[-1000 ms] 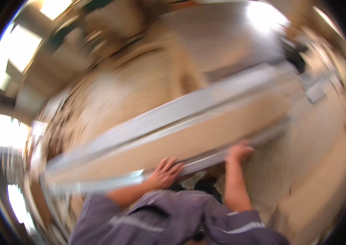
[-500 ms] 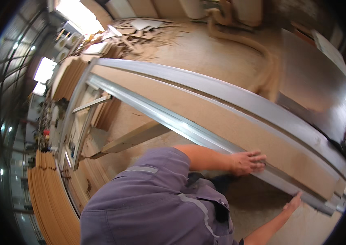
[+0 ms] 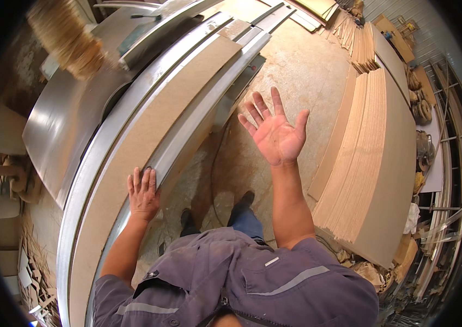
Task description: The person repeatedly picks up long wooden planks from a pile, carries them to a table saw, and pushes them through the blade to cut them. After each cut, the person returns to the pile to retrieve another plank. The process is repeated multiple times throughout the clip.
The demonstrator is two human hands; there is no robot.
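Note:
My left hand (image 3: 143,193) lies with its fingers stretched flat on the edge of a long brown board strip (image 3: 149,120). The thumb side of that hand is at the silver metal rail (image 3: 190,125) running along the strip's right side. On the strip's other side runs a second silver rail (image 3: 112,117). My right hand (image 3: 278,139) is raised above the floor, palm showing and fingers spread, holding nothing. It is apart from the rails and from the board stack to its right.
A tall stack of brown boards (image 3: 353,158) stands on the right, with a metal rack (image 3: 449,218) beyond it. A grey metal table (image 3: 70,136) and a ribbed hose (image 3: 70,43) are at the left. Scraps (image 3: 37,289) lie lower left; a thin cable (image 3: 213,174) crosses the floor.
The view has swung round and I stand more upright. Earlier both hands were at the metal rail; now the right is lifted off and spread, while the left rests on the board edge.

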